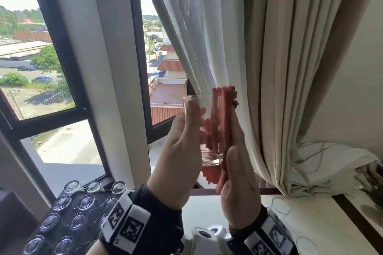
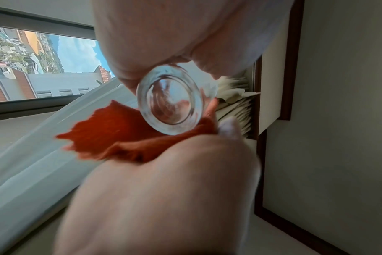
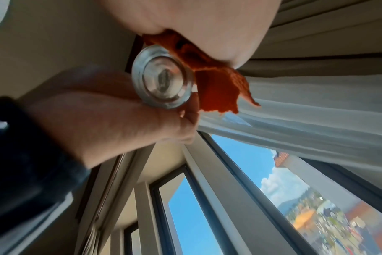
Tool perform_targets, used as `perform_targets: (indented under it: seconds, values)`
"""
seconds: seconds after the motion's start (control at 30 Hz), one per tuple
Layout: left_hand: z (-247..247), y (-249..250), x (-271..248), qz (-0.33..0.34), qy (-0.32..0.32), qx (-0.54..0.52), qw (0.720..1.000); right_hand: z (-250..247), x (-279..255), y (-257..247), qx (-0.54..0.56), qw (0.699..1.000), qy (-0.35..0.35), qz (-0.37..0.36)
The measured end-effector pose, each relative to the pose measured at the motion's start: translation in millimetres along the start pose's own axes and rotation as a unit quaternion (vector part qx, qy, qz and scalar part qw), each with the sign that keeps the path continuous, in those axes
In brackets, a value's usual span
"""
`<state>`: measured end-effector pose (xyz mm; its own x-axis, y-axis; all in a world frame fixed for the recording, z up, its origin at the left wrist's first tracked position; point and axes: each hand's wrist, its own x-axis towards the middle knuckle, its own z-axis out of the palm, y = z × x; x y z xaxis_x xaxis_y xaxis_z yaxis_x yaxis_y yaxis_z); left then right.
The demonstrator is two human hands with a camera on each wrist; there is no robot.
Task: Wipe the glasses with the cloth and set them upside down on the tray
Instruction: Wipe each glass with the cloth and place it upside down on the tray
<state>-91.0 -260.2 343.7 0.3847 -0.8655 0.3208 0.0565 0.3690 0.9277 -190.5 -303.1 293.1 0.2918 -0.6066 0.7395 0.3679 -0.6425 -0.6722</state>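
where the dark tray (image 1: pixel 44 212) sits at seven o'clock, upturned glasses (image 1: pixel 62 203) stand in rows, thick round bases up. left hand (image 1: pixel 178 159) curls round a clear tumbler (image 1: pixel 204 128), upright at chest height before the window. at its three o'clock a nubby red cloth (image 1: pixel 224 122) is pressed to the wall by the right hand (image 1: pixel 238 180), fingers straight along it. pale curtain (image 1: pixel 290 68) beyond.
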Motion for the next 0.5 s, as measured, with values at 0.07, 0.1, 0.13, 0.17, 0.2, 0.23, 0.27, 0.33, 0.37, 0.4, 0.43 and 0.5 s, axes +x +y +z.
perform_targets:
  seconds: [0.07,0.1,0.13,0.17,0.2,0.23,0.27,0.33,0.37,0.4,0.43,0.5]
  values:
    - [6,-5,-4,0.002,-0.005,0.014,1.000,-1,12,-9,0.017,0.999,0.014,0.027]
    - [7,-6,-3,-0.007,0.006,0.014,1.000,-2,15,-12,0.007,0.999,0.019,0.027]
    - [8,-6,-3,-0.016,0.015,0.007,1.000,-1,16,-16,-0.008,0.999,0.023,0.027]
    - [7,-6,0,-0.020,0.019,-0.003,1.000,0,15,-18,-0.018,0.999,0.020,0.024]
    - [4,-5,3,-0.019,0.020,-0.020,0.999,3,11,-20,-0.029,0.999,0.006,0.014]
    - [1,0,6,-0.014,0.026,-0.039,0.999,5,4,-19,-0.036,0.999,-0.019,-0.006]
    - [-2,6,10,-0.013,0.034,-0.058,0.998,6,-3,-17,-0.030,0.998,-0.047,-0.020]
    - [-7,18,15,-0.025,0.037,-0.053,0.998,8,-16,-13,-0.006,0.996,-0.078,-0.030]
    - [-8,20,17,-0.029,0.039,-0.031,0.998,8,-18,-11,-0.002,0.996,-0.082,-0.026]
    - [-8,21,17,-0.028,0.030,-0.008,0.999,10,-19,-11,0.011,0.997,-0.075,-0.002]
    - [-8,21,15,-0.023,0.025,0.015,0.999,11,-17,-8,0.034,0.997,-0.060,0.033]
    - [-2,20,7,-0.016,0.019,0.040,0.999,10,-6,-5,0.049,0.997,-0.015,0.059]
